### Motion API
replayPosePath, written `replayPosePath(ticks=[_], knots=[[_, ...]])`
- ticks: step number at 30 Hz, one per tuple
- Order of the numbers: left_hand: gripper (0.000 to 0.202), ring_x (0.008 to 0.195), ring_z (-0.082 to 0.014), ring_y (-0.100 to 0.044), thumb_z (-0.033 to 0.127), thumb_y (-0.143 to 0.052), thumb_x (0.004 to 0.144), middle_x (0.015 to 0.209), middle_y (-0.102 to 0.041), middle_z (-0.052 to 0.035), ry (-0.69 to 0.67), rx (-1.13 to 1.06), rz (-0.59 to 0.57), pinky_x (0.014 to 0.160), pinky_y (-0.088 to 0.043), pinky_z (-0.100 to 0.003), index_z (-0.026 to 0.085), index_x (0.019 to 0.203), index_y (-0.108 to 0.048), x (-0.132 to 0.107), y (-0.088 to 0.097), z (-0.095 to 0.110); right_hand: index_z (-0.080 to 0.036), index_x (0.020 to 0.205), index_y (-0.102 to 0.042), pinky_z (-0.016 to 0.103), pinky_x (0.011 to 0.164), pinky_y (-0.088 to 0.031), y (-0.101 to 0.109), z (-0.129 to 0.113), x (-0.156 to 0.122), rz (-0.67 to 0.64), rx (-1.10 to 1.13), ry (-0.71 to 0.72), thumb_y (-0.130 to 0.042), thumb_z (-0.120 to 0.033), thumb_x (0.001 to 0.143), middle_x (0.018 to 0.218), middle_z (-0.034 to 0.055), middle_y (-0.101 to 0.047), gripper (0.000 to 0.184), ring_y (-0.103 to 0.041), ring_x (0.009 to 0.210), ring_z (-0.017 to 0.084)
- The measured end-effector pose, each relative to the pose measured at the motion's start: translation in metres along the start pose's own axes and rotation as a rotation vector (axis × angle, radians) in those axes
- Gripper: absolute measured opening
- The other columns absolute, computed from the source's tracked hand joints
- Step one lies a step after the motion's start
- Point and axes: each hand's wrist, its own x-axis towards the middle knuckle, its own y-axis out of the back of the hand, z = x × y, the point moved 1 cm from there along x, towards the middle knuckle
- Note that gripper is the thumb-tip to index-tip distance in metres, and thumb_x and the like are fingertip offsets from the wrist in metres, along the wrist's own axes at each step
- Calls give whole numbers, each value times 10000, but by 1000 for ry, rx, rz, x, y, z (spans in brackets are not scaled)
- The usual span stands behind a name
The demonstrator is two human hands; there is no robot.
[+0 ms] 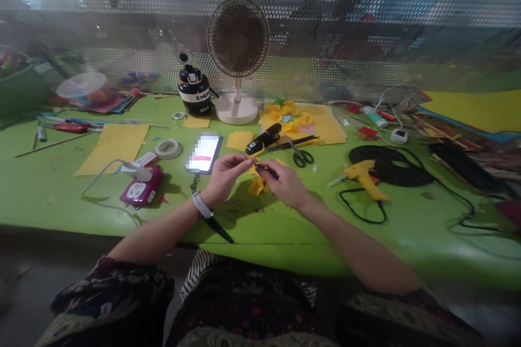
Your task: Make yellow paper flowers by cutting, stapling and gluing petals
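Observation:
My left hand and my right hand meet over the middle of the green table, fingertips pinched close together. Between the right fingers is a thin dark piece, too small to name. The left thumb and forefinger close at its other end; what they pinch is not clear. Just below lies a folded yellow paper piece. Beyond the hands are a black stapler and black-handled scissors. Yellow paper flowers rest on orange-yellow sheets behind them. A dark pointed stick lies under my left wrist.
A phone, tape roll and purple power socket are on the left. A white fan and dark bottle stand behind. On the right lies a yellow glue gun with its black cord.

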Motion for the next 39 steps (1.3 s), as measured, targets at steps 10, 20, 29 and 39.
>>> replayPosePath(ticks=[10, 20, 29, 39], knots=[[189, 884, -174, -736, 362, -849, 729, 911, -791, -42, 31, 24, -18, 923, -566, -374, 224, 849, -797, 1, 2, -1, -204, 956, -645, 277, 603, -421, 3, -2, 1, -14, 9, -22, -497, -507, 983, 738, 16, -645, 338, -588, 646, 159], [211, 873, -169, -738, 352, -863, 713, 892, -791, -50, 61, -21, -15, 923, -562, -361, 199, 838, -788, 1, 1, 0, -204, 949, -637, 276, 600, -440, 3, -1, 2, -51, 36, -38, -503, -499, 978, 714, 7, -634, 325, -592, 643, 158], [190, 764, -127, -710, 325, -871, 706, 797, -766, -23, -5, 28, 32, 796, -567, -296, 189, 779, -762, 3, 4, 1, -194, 998, -605, 266, 508, -486, -1, 0, -1, -62, 138, -62, -524, -504, 973, 839, 33, -688, 321, -615, 509, 119], [231, 848, -166, -733, 377, -857, 718, 870, -782, -44, 12, 42, 26, 884, -561, -355, 197, 834, -771, 5, 6, -2, -195, 975, -605, 263, 517, -464, 2, 1, 1, -78, 111, -47, -494, -409, 991, 693, -24, -615, 242, -567, 448, 104]])
